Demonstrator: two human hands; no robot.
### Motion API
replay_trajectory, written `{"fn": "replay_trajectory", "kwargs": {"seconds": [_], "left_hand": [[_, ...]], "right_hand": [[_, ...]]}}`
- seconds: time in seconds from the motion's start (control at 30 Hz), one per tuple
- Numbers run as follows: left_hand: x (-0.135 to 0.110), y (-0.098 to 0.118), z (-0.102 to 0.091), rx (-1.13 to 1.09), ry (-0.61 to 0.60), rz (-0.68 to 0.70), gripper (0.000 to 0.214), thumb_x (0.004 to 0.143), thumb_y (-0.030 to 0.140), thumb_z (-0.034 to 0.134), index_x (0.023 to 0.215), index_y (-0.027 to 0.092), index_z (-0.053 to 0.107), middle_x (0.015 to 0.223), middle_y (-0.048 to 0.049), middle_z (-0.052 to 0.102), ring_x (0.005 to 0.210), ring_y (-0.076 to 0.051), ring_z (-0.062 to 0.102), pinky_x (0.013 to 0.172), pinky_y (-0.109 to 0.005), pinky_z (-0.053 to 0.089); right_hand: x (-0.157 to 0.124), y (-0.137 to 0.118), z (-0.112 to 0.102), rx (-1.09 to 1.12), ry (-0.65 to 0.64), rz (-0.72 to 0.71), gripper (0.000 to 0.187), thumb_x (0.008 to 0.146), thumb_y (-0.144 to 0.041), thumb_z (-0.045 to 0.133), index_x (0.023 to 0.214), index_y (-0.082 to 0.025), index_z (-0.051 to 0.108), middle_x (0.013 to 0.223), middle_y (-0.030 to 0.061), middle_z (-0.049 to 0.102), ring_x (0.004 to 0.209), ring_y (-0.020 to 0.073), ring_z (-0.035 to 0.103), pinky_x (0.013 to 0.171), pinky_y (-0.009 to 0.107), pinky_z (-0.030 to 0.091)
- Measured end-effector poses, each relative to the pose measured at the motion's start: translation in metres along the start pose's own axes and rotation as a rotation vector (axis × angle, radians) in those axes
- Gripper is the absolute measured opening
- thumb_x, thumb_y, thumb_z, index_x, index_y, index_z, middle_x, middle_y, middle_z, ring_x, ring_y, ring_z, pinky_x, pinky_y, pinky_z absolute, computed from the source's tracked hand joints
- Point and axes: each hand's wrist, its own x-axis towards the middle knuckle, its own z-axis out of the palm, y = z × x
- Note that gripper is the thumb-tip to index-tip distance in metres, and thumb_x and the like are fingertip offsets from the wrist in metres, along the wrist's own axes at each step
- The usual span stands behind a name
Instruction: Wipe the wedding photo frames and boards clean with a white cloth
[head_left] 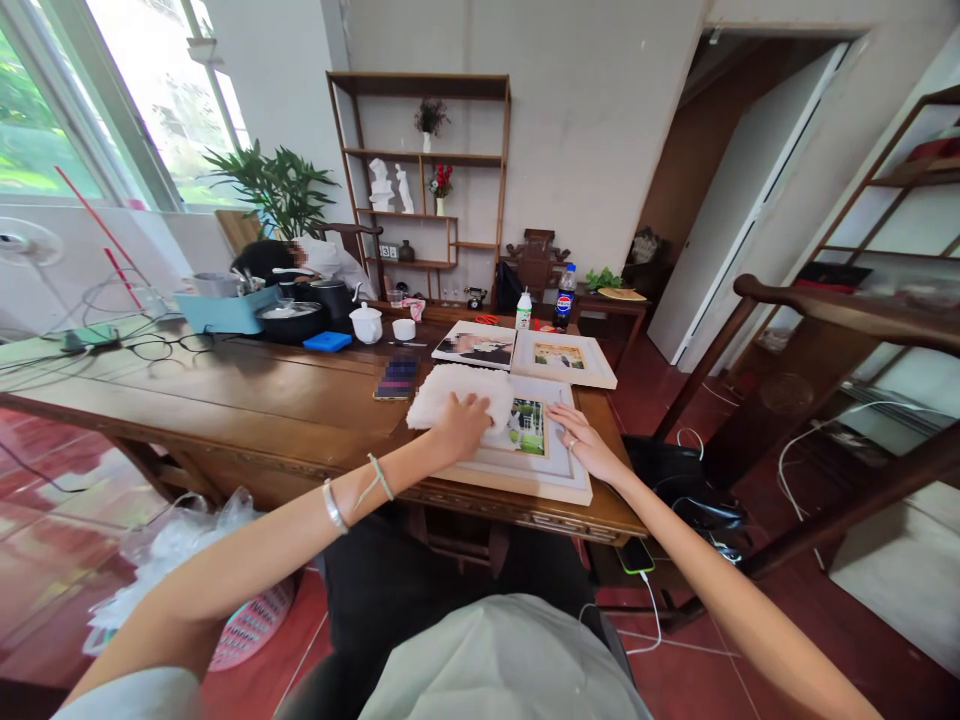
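Note:
A framed picture (541, 462) with a wide pale mat lies flat at the near right corner of the wooden table (247, 400). A white cloth (450, 390) covers its left part. My left hand (463, 425) rests on that cloth with its fingers curled over it. On the frame's right side lies my right hand (581, 437), flat, fingers stretched out, holding the frame down.
Two more framed pictures (564, 358) (477, 345) lie just beyond, with a phone (397, 379) to their left. Farther back stand a glue bottle (524, 310), a cola bottle (565, 296), a teapot (366, 323), a black pan (289, 318). A wooden chair (817, 380) stands right.

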Motion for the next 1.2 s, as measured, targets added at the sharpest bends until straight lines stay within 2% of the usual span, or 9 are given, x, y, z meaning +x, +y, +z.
{"fn": "replay_trajectory", "kwargs": {"seconds": [0.17, 0.3, 0.47, 0.57, 0.63, 0.77, 0.97, 1.13, 1.2], "left_hand": [[-0.056, 0.028, -0.025, -0.074, -0.035, 0.093, 0.033, 0.081, 0.008, 0.049, 0.106, 0.018, 0.068, 0.137, -0.0133, 0.050, 0.120, -0.033, 0.049, 0.094, -0.056, 0.043], [-0.064, 0.030, -0.020, -0.124, -0.013, 0.042, 0.033, 0.084, 0.012, 0.049, 0.112, 0.021, 0.065, 0.149, -0.0107, 0.037, 0.134, -0.033, 0.035, 0.102, -0.062, 0.034], [-0.010, -0.001, 0.012, -0.201, 0.024, -0.027, 0.032, 0.090, 0.019, 0.047, 0.119, 0.019, 0.060, 0.153, -0.0124, 0.027, 0.139, -0.035, 0.026, 0.103, -0.068, 0.026], [0.033, -0.023, 0.029, -0.190, 0.143, -0.134, 0.032, 0.091, 0.022, 0.046, 0.119, 0.018, 0.061, 0.155, -0.0123, 0.023, 0.140, -0.037, 0.023, 0.104, -0.069, 0.021], [0.055, -0.035, 0.036, -0.152, 0.153, -0.164, 0.033, 0.091, 0.024, 0.047, 0.121, 0.019, 0.061, 0.155, -0.0124, 0.023, 0.140, -0.038, 0.021, 0.106, -0.068, 0.019], [0.071, -0.046, 0.041, -0.057, 0.116, -0.108, 0.036, 0.093, 0.023, 0.044, 0.123, 0.016, 0.061, 0.153, -0.0149, 0.026, 0.140, -0.038, 0.022, 0.108, -0.061, 0.022], [0.033, -0.026, 0.021, 0.002, -0.040, -0.040, 0.035, 0.090, 0.017, 0.046, 0.120, 0.013, 0.063, 0.151, -0.0165, 0.032, 0.137, -0.039, 0.028, 0.107, -0.058, 0.028], [-0.028, 0.020, -0.016, -0.070, -0.143, -0.004, 0.034, 0.088, 0.022, 0.049, 0.117, 0.013, 0.066, 0.141, -0.0199, 0.046, 0.126, -0.043, 0.044, 0.098, -0.058, 0.039], [-0.047, 0.038, -0.027, -0.052, -0.120, -0.002, 0.034, 0.087, 0.024, 0.052, 0.115, 0.012, 0.067, 0.135, -0.0219, 0.051, 0.119, -0.044, 0.050, 0.097, -0.062, 0.037]], "right_hand": [[0.000, 0.005, 0.001, -0.016, -0.009, -0.035, 0.045, 0.087, -0.028, 0.044, 0.130, -0.026, 0.056, 0.140, 0.0068, 0.051, 0.137, 0.0258, 0.034, 0.115, 0.055, 0.023], [0.000, 0.008, 0.002, -0.029, -0.001, -0.042, 0.043, 0.089, -0.031, 0.044, 0.130, -0.027, 0.057, 0.140, 0.0067, 0.051, 0.137, 0.0263, 0.034, 0.114, 0.055, 0.023], [0.000, 0.009, 0.001, -0.023, -0.010, -0.039, 0.043, 0.090, -0.038, 0.044, 0.130, -0.027, 0.056, 0.141, 0.0073, 0.049, 0.137, 0.0274, 0.034, 0.114, 0.056, 0.023], [-0.001, 0.007, -0.001, -0.017, -0.018, -0.040, 0.044, 0.091, -0.042, 0.043, 0.130, -0.026, 0.056, 0.142, 0.0079, 0.049, 0.137, 0.0276, 0.033, 0.114, 0.056, 0.024], [-0.001, 0.005, -0.002, -0.013, -0.025, -0.042, 0.044, 0.091, -0.043, 0.042, 0.130, -0.027, 0.056, 0.142, 0.0080, 0.049, 0.138, 0.0274, 0.032, 0.114, 0.056, 0.024], [-0.001, 0.003, -0.002, -0.007, -0.020, -0.041, 0.043, 0.091, -0.039, 0.043, 0.129, -0.027, 0.057, 0.141, 0.0073, 0.050, 0.138, 0.0268, 0.032, 0.114, 0.055, 0.025], [0.000, 0.004, 0.001, -0.002, 0.010, -0.009, 0.043, 0.086, -0.026, 0.044, 0.126, -0.028, 0.060, 0.138, 0.0055, 0.053, 0.135, 0.0263, 0.036, 0.114, 0.056, 0.023], [0.001, 0.003, 0.003, 0.001, 0.028, 0.001, 0.044, 0.084, -0.023, 0.044, 0.124, -0.027, 0.062, 0.137, 0.0055, 0.054, 0.135, 0.0265, 0.037, 0.114, 0.056, 0.025], [0.001, 0.003, 0.003, -0.001, 0.036, 0.005, 0.043, 0.084, -0.023, 0.045, 0.123, -0.027, 0.062, 0.138, 0.0058, 0.053, 0.135, 0.0268, 0.037, 0.113, 0.056, 0.025]]}}
